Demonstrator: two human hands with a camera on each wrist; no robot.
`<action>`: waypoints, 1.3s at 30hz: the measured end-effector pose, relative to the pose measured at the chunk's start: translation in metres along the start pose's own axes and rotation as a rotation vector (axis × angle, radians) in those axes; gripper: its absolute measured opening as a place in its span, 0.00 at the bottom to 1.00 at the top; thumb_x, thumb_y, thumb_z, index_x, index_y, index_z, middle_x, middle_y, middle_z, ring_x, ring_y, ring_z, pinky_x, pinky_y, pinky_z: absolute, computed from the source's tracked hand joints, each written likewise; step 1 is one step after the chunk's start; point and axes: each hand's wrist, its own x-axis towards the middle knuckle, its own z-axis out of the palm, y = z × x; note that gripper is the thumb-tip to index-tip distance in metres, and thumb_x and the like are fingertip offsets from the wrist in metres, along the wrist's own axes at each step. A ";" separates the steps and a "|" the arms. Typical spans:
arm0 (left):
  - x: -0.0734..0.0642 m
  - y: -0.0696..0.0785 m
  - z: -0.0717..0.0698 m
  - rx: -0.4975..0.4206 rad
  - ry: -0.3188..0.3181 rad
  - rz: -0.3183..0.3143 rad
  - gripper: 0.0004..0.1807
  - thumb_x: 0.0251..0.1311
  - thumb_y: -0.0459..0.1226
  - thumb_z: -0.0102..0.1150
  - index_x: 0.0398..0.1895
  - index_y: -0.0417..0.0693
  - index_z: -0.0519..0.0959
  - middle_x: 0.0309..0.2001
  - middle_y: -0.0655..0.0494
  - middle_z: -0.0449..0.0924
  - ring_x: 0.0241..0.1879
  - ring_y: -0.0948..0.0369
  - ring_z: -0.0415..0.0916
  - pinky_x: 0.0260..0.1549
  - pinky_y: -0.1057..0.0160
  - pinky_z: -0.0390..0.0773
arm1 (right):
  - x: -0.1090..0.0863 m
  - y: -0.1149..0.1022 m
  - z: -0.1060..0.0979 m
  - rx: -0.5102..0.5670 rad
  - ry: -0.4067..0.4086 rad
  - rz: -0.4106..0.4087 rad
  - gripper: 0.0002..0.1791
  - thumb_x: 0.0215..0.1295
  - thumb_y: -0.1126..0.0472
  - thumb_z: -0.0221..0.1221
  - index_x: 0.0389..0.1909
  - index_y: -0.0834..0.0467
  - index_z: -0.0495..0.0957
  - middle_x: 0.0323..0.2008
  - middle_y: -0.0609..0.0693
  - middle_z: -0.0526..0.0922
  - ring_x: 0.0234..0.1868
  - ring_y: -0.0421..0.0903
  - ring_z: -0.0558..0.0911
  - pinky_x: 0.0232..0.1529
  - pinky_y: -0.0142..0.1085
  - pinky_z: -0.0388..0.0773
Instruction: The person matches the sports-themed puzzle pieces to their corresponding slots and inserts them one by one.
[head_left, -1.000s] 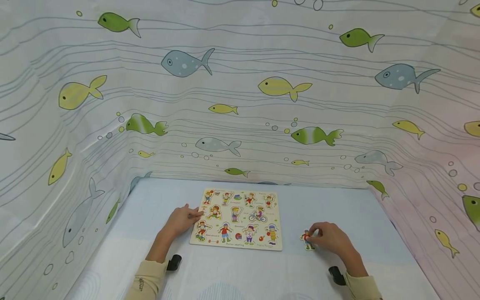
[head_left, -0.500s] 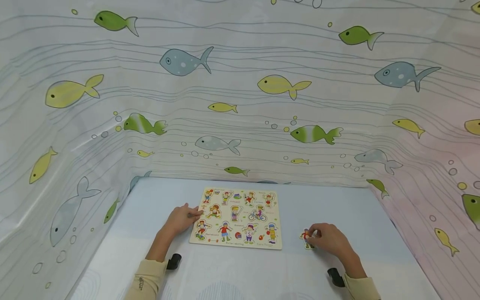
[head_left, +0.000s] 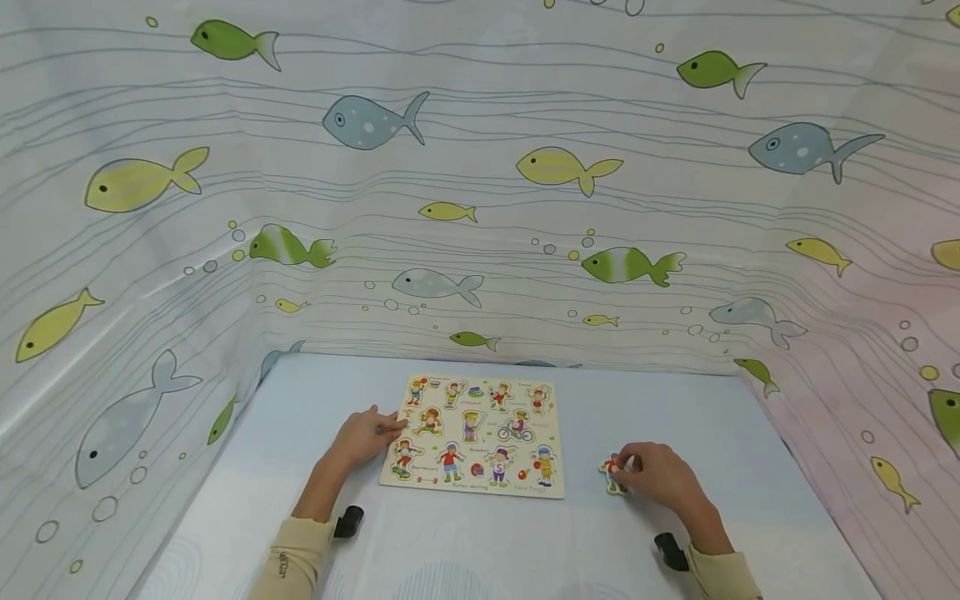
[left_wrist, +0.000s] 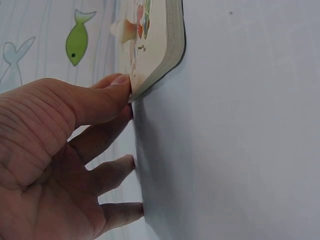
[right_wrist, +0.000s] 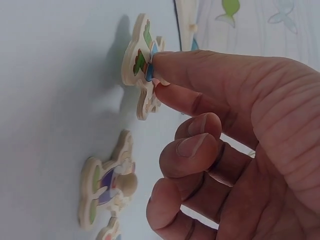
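My left hand [head_left: 363, 437] rests at the left edge of a wooden puzzle board [head_left: 448, 435]. In the left wrist view its thumb [left_wrist: 102, 102] touches the board's corner, and the other fingers lie spread, fairly straight. The board lies flat and carries several cartoon children playing sports. To the right of it, my right hand [head_left: 660, 471] pinches a child-shaped puzzle piece [right_wrist: 136, 57] between thumb and index finger. The piece's blue, red and green print shows, and its shadow falls on the table beside it. The remaining right fingers are curled loosely.
Below the held piece in the right wrist view lies a purple-and-green puzzle piece [right_wrist: 102, 187] with a round knob [right_wrist: 126, 184]. Part of another piece [right_wrist: 111, 231] shows at the bottom edge. Fish-printed cloth walls [head_left: 510, 250] surround the pale table [head_left: 300, 400].
The piece in my right hand has shifted and turned slightly, a little farther from me. My left hand and the board stay put.
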 end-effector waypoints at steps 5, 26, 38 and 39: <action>0.000 0.001 0.000 -0.008 -0.002 -0.001 0.13 0.63 0.38 0.64 0.50 0.49 0.85 0.60 0.47 0.76 0.69 0.35 0.55 0.66 0.35 0.54 | 0.004 -0.004 -0.002 -0.014 -0.003 0.003 0.07 0.58 0.55 0.70 0.34 0.51 0.83 0.20 0.45 0.72 0.21 0.43 0.69 0.19 0.35 0.62; 0.000 0.004 -0.004 -0.003 -0.013 0.008 0.13 0.62 0.38 0.65 0.50 0.48 0.85 0.60 0.47 0.76 0.69 0.35 0.56 0.66 0.35 0.54 | 0.023 -0.038 0.005 -0.008 0.017 -0.077 0.06 0.58 0.55 0.70 0.34 0.50 0.83 0.19 0.44 0.71 0.20 0.42 0.69 0.19 0.34 0.62; 0.002 -0.001 0.001 0.011 -0.005 -0.008 0.13 0.62 0.39 0.65 0.50 0.50 0.85 0.60 0.47 0.76 0.69 0.35 0.56 0.66 0.35 0.55 | 0.036 -0.064 0.021 -0.005 0.012 -0.149 0.05 0.58 0.55 0.70 0.32 0.47 0.82 0.19 0.44 0.71 0.20 0.41 0.68 0.19 0.34 0.61; 0.002 -0.001 0.001 0.005 -0.006 -0.007 0.13 0.62 0.39 0.65 0.50 0.50 0.85 0.60 0.47 0.76 0.69 0.35 0.56 0.66 0.35 0.54 | 0.038 -0.067 0.022 -0.003 0.008 -0.155 0.06 0.57 0.55 0.70 0.32 0.47 0.82 0.19 0.43 0.71 0.20 0.41 0.68 0.19 0.34 0.62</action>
